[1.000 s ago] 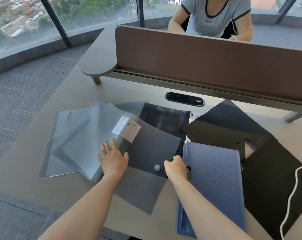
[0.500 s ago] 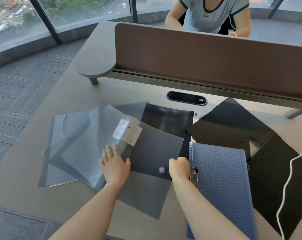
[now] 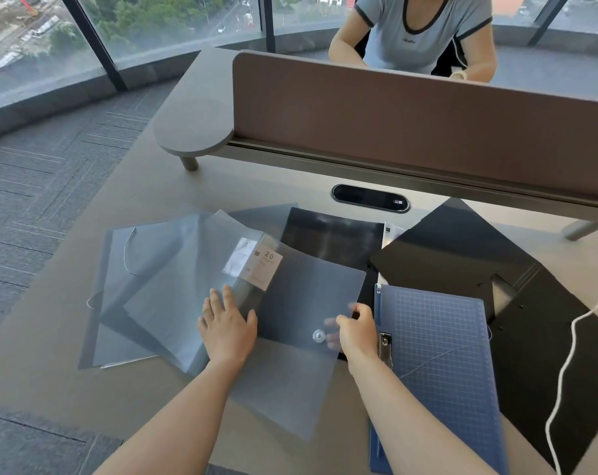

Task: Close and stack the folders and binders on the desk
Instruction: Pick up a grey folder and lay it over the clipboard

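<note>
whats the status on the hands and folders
Left hand flat on the grey folders. Right hand pinching the translucent flap by its snap, not yet closed. Blue binder and black binder lie unstacked.

Counter (image 3: 146, 214): beige, rounded end at 11 o'clock | grey translucent folders (image 3: 160, 296) fanned at 9 o'clock | frosted snap folder (image 3: 301, 303) at centre, overlapping them | black folder (image 3: 332, 241) at 12 o'clock | blue grid clipboard (image 3: 441, 365) at 4 o'clock | open black binder (image 3: 537, 330) at 3 o'clock | oval cable port (image 3: 369, 197) at 12 o'clock.
</note>
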Available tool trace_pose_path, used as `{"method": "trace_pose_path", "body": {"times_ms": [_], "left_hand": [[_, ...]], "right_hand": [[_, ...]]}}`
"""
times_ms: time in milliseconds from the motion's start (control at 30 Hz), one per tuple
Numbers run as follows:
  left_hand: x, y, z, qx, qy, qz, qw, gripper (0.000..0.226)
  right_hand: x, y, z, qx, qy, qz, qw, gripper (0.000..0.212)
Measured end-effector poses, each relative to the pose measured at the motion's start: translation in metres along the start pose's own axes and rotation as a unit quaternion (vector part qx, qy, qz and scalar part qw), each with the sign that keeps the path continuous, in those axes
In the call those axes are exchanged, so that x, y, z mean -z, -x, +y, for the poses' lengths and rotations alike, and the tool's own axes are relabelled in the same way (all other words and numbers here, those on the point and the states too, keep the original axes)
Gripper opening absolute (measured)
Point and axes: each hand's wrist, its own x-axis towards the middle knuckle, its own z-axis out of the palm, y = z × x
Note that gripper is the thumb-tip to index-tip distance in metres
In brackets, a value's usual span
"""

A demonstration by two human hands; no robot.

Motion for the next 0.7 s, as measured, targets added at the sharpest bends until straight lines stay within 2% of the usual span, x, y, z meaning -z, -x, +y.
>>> {"method": "trace_pose_path", "body": {"times_ms": [100, 333, 600, 700], "left_hand": [[0.006, 0.004, 0.000, 0.008, 0.019, 0.002, 1.000, 0.071], [0.028, 0.012, 0.010, 0.037, 0.160, 0.025, 0.986, 0.068], [0.073, 0.027, 0.039, -0.034, 0.292, 0.076, 0.953, 0.068], [0.093, 0.031, 0.049, -0.048, 0.357, 0.085, 0.929, 0.066]], "right_hand": [[0.006, 0.006, -0.009, 0.055, 0.047, -0.028, 0.997, 0.036], [0.028, 0.026, -0.048, 0.158, -0.019, -0.027, 0.987, 0.034], [0.051, 0.045, -0.086, 0.219, -0.110, -0.036, 0.969, 0.035], [0.059, 0.051, -0.102, 0.237, -0.143, -0.057, 0.959, 0.035]]}}
